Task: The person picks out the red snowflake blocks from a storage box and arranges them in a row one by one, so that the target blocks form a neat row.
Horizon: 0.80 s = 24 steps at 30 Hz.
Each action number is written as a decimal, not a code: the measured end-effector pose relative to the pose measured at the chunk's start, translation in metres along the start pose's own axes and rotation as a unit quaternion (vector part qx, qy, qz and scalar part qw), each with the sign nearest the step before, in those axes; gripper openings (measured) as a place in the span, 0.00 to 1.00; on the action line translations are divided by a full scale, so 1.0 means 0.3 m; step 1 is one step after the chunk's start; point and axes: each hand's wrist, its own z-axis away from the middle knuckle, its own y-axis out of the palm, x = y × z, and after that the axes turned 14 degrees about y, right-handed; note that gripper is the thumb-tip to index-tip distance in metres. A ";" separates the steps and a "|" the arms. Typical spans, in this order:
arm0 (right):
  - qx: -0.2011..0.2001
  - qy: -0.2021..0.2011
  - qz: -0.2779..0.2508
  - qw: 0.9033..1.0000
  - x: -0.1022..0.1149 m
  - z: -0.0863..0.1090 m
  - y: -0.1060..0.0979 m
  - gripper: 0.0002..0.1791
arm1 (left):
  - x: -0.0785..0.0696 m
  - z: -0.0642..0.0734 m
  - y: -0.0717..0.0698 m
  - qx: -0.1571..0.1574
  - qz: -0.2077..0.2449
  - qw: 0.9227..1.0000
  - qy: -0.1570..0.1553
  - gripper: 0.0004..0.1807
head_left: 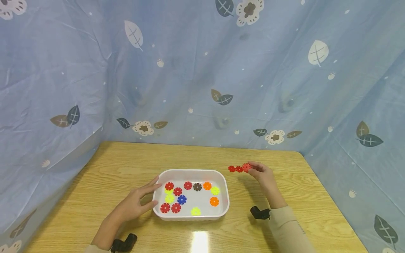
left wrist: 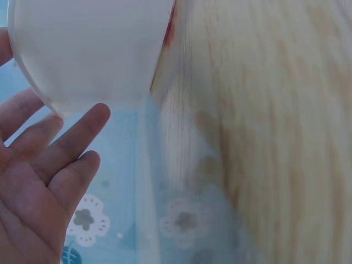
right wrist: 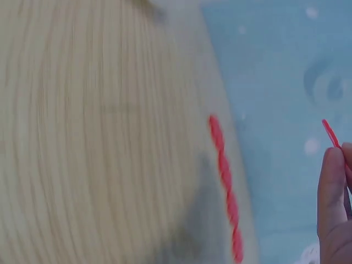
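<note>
A white plastic tray [head_left: 223, 211] holds several loose notched plastic discs in red, yellow, blue, orange and brown. My left hand [head_left: 134, 203] rests at the tray's left rim with fingers spread and fairly straight; the left wrist view shows these fingers beside the tray wall [left wrist: 88, 55]. Between thumb and fingertips, my right hand [head_left: 263, 177] pinches a red disc [head_left: 246, 167], seen edge-on in the right wrist view. Below it on the table lies a row of red discs [right wrist: 225, 176], placed end to end. In the head view, the held disc and hand hide part of that row.
The wooden table [head_left: 133, 158] runs back to a blue patterned curtain [head_left: 190, 70], which also hangs along both sides. A black wrist-camera mount [head_left: 260, 213] sits by the right sleeve, another [head_left: 124, 243] by the left wrist. Light glares off the front table edge.
</note>
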 end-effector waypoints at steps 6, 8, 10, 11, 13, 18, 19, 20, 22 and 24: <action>-0.047 0.062 -0.070 0.995 -0.043 -0.045 -0.074 0.26 | 0.008 0.004 0.003 0.001 0.003 1.000 0.001 0.28; -0.065 0.074 -0.085 0.991 -0.054 -0.057 -0.089 0.27 | 0.010 0.006 0.003 0.001 0.004 1.000 -0.002 0.28; -0.080 0.082 -0.098 0.989 -0.063 -0.067 -0.102 0.27 | 0.011 0.006 0.002 0.001 0.005 1.000 -0.003 0.28; -0.086 0.084 -0.104 0.987 -0.067 -0.072 -0.107 0.27 | 0.011 0.006 0.002 0.001 0.004 1.000 -0.003 0.28; -0.096 0.089 -0.113 0.985 -0.074 -0.081 -0.116 0.26 | 0.012 0.006 0.002 0.002 0.002 1.000 -0.003 0.28; -0.114 0.101 -0.107 0.983 -0.096 -0.100 -0.127 0.26 | 0.012 0.005 0.000 0.005 0.000 1.000 -0.008 0.28; -0.119 0.105 -0.099 0.982 -0.101 -0.105 -0.127 0.26 | 0.012 0.004 0.000 0.005 0.000 1.000 -0.009 0.28; -0.122 0.108 -0.094 0.982 -0.106 -0.109 -0.127 0.25 | 0.011 0.004 -0.001 0.005 0.002 1.000 -0.010 0.28; -0.131 0.113 -0.079 0.982 -0.117 -0.118 -0.126 0.25 | 0.010 0.002 -0.002 0.006 0.002 1.000 -0.010 0.28; -0.140 0.115 -0.063 0.981 -0.126 -0.126 -0.123 0.24 | 0.009 0.001 -0.005 0.006 0.003 1.000 -0.011 0.29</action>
